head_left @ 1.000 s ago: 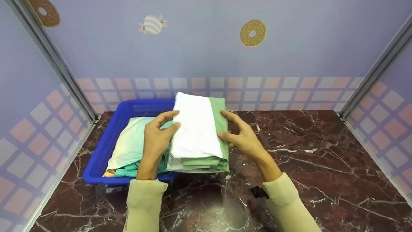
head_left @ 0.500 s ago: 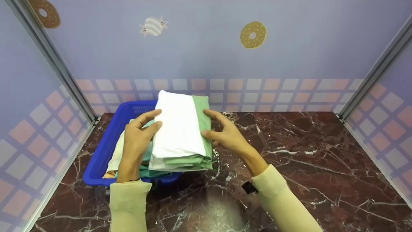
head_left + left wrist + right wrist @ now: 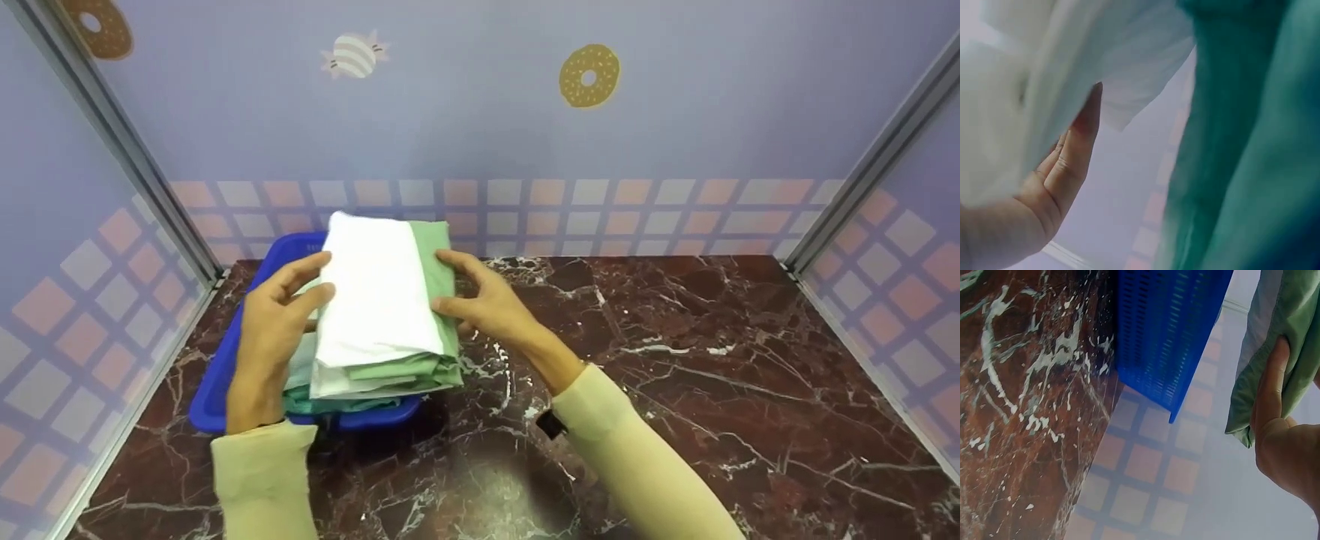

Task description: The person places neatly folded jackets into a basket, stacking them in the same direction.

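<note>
A thick folded cloth (image 3: 375, 292), white with a green band down its right side, is held between both hands over the blue basket (image 3: 206, 401). My left hand (image 3: 264, 337) grips its left edge, thumb on top and fingers spread along the side. On the green edge, my right hand (image 3: 491, 304) pinches with the thumb above and fingers partly beneath. From the right wrist view, the green side of the cloth (image 3: 1297, 309) hangs higher than the basket's rim. Teal fabric (image 3: 300, 367) lies in the basket, mostly hidden under the held cloth; the left wrist view shows teal fabric (image 3: 1224, 124) close by.
Dark red marble tabletop (image 3: 675, 375) with white veins extends to the right of the basket. A lilac back wall (image 3: 480, 135) with a checkered border stands behind, and side panels (image 3: 97, 285) close in the left and right.
Both hands have carried the folded cloth leftward, from the basket's right side to over it. The cloth now covers most of the fabric inside. The basket has stayed in place.
</note>
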The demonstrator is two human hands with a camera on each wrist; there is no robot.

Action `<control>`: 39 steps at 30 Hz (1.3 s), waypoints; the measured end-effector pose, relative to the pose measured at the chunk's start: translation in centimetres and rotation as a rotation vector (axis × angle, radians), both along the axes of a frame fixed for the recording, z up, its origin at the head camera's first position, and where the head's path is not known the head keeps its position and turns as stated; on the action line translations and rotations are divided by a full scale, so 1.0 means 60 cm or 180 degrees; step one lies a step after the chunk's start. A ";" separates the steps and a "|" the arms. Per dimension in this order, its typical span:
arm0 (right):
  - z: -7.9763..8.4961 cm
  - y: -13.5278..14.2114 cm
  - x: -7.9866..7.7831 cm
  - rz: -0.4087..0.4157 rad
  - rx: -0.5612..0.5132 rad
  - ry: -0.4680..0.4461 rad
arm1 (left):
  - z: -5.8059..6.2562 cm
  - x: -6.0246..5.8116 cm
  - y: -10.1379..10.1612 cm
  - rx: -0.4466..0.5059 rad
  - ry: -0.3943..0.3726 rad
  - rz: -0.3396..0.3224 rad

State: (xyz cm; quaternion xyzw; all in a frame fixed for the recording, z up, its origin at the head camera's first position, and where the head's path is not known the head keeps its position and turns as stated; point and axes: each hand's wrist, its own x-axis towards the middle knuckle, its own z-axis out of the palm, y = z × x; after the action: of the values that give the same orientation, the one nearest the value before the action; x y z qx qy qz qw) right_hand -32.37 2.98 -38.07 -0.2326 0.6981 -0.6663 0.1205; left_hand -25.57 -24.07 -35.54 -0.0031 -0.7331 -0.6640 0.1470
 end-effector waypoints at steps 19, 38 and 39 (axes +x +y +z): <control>-0.010 -0.112 0.013 -0.0096 0.0500 -0.0065 | -0.022 0.013 -0.061 -0.0515 -0.0426 0.0333; -0.013 -0.141 0.021 -0.0278 0.1735 0.0958 | -0.023 -0.007 -0.050 -0.1382 -0.0859 0.0400; -0.011 -0.141 0.026 -0.0259 0.1810 0.0981 | -0.023 -0.008 -0.048 -0.1460 -0.0920 0.0402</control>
State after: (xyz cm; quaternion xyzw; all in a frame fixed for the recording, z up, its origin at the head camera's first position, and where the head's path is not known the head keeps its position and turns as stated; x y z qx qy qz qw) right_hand -30.81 -5.50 -38.73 -0.2596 0.8751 -0.4058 0.0468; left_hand -26.06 -26.97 -36.90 0.1042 -0.8764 -0.4638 0.0774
